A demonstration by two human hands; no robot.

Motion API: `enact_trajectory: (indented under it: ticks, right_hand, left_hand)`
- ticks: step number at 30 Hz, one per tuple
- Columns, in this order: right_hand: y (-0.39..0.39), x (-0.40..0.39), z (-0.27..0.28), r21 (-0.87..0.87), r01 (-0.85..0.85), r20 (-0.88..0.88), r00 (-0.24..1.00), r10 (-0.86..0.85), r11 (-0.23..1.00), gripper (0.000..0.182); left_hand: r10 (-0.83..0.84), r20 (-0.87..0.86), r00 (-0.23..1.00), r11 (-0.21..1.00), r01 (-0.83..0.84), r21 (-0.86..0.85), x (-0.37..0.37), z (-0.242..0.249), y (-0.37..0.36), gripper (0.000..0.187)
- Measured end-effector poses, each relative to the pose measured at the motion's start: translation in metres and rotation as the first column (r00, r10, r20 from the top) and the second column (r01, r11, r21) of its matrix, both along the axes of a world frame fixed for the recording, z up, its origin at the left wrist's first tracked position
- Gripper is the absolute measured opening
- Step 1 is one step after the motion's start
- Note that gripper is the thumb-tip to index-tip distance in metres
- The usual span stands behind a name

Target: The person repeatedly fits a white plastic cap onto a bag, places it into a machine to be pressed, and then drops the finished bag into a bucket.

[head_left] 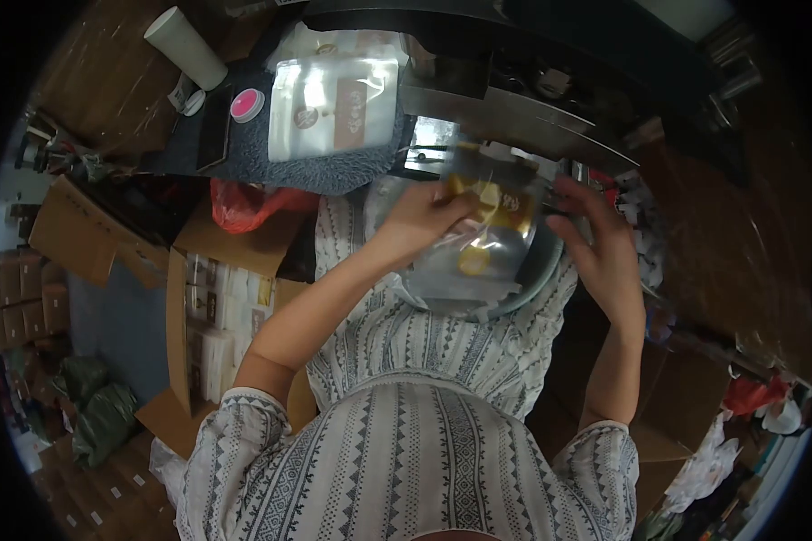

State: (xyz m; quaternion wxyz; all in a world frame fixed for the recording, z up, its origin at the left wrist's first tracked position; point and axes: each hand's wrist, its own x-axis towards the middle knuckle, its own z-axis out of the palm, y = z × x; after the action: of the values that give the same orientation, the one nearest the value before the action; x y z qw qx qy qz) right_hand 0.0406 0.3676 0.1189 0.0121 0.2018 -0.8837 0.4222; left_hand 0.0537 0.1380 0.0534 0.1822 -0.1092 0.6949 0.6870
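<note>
My left hand [429,221] is closed on the upper left part of a clear plastic pouch [496,252] with a yellow printed label. The pouch hangs over a greenish basin [543,266] on my lap, partly hiding it. To the right of the pouch, my right hand [600,248] has its fingers apart, close to the pouch's edge and holding nothing that I can make out. Clear pouches with a pinkish-brown label [352,113] lie in a pile on a fluffy blue-grey towel [329,171] ahead of me.
Beside the towel are a pink-topped round tub [246,105], a dark flat object [215,128] and a white cup [186,48]. A red plastic bag [239,206] hangs below. On my left, an open carton [179,334] holds several packs. A machine-like dark metal edge [523,113] runs ahead.
</note>
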Motion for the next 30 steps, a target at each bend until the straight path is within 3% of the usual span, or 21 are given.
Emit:
enact_trajectory:
  ticks: [1,3,4,5,6,7,9,10,11,13,14,15,17,18,20,21,23,24,26,27,30]
  right_hand:
    - [0.012,0.008,0.004,0.106,0.033,-0.016,0.999,-0.031,0.994,0.040]
    - [0.036,0.005,0.003,0.210,0.067,-0.037,0.997,-0.061,0.975,0.040]
    - [0.050,0.001,-0.002,0.428,0.270,-0.136,0.963,-0.233,0.862,0.035]
    - [0.059,0.001,-0.009,0.599,0.451,-0.265,0.891,-0.368,0.662,0.030]
    - [0.064,-0.004,-0.019,0.600,0.452,-0.262,0.891,-0.372,0.660,0.030]
    - [0.066,-0.016,-0.030,0.659,0.403,-0.167,0.902,-0.399,0.636,0.026]
    - [0.062,-0.030,-0.041,0.712,0.341,-0.072,0.905,-0.420,0.614,0.022]
    - [0.057,-0.032,-0.045,0.639,0.367,-0.132,0.918,-0.373,0.676,0.025]
    - [0.053,-0.032,-0.047,0.559,0.384,-0.196,0.923,-0.332,0.735,0.031]
    - [0.046,-0.034,-0.042,0.519,0.388,-0.122,0.916,-0.383,0.762,0.028]
    - [0.045,-0.033,-0.039,0.488,0.392,-0.038,0.902,-0.430,0.780,0.026]
    - [0.048,-0.029,-0.037,0.491,0.392,-0.034,0.901,-0.432,0.778,0.026]
    - [0.052,-0.021,-0.027,0.310,0.337,-0.007,0.936,-0.352,0.889,0.028]
    - [0.049,-0.019,-0.019,0.313,0.336,-0.007,0.936,-0.352,0.888,0.028]
    - [0.027,-0.011,-0.005,-0.096,0.161,0.197,0.970,-0.139,0.982,0.021]
    - [0.011,-0.007,-0.005,-0.095,0.163,0.199,0.970,-0.142,0.982,0.021]
    - [-0.027,0.000,-0.007,-0.513,-0.016,0.215,0.965,0.147,0.858,0.017]
    - [-0.039,0.002,-0.006,-0.514,-0.020,0.212,0.966,0.149,0.858,0.017]
    - [-0.054,0.004,-0.005,-0.183,-0.164,-0.058,0.986,0.156,0.969,0.016]
    - [-0.055,0.003,-0.005,-0.186,-0.167,-0.058,0.986,0.159,0.968,0.016]
    - [-0.057,0.003,-0.008,-0.363,-0.205,0.165,0.946,0.279,0.909,0.013]
  left_hand:
    - [0.103,0.110,0.989,0.962,-0.127,0.244,-0.005,-0.004,0.003,0.019]
    - [0.116,0.074,0.990,0.961,-0.131,0.244,-0.006,-0.009,0.006,0.022]
    - [0.131,0.040,0.991,0.961,-0.137,0.242,-0.005,-0.012,0.006,0.024]
    - [0.129,0.048,0.991,0.961,-0.137,0.240,-0.003,-0.014,0.002,0.024]
    - [0.070,-0.144,0.987,0.991,-0.086,-0.105,-0.004,-0.016,-0.010,0.028]
    - [-0.052,-0.310,0.949,0.894,-0.094,-0.438,-0.009,-0.014,-0.023,0.033]
    - [-0.038,-0.713,0.700,0.658,-0.520,-0.545,-0.025,-0.006,-0.063,0.049]
    - [-0.250,-0.712,0.657,0.353,-0.623,-0.699,-0.033,-0.021,-0.089,0.060]
    - [-0.252,-0.709,0.659,0.348,-0.622,-0.702,-0.023,-0.034,-0.089,0.060]
    - [-0.494,-0.528,0.690,0.158,-0.526,-0.836,0.005,-0.044,-0.082,0.062]
    - [-0.468,-0.585,0.662,0.233,-0.547,-0.804,0.012,-0.041,-0.082,0.049]
    - [-0.469,-0.583,0.664,0.235,-0.542,-0.807,0.020,-0.034,-0.088,0.049]
    - [-0.238,-0.516,0.823,0.332,-0.430,-0.839,0.035,-0.020,-0.104,0.031]
    - [-0.236,-0.516,0.823,0.335,-0.430,-0.839,0.041,-0.018,-0.101,0.031]
    - [-0.131,-0.627,0.768,0.403,-0.536,-0.742,0.053,-0.014,-0.094,0.017]
    - [-0.133,-0.625,0.769,0.404,-0.534,-0.743,0.054,-0.007,-0.088,0.017]
    - [-0.162,-0.733,0.661,0.446,-0.613,-0.652,0.052,0.012,-0.074,0.015]
    - [-0.161,-0.734,0.659,0.445,-0.616,-0.651,0.052,0.017,-0.069,0.015]
    - [-0.270,-0.768,0.581,0.555,-0.558,-0.617,0.055,0.025,-0.060,0.013]
    - [-0.271,-0.767,0.582,0.552,-0.559,-0.619,0.058,0.028,-0.055,0.013]
    - [-0.389,-0.565,0.727,0.675,-0.193,-0.713,0.063,0.024,-0.044,0.014]
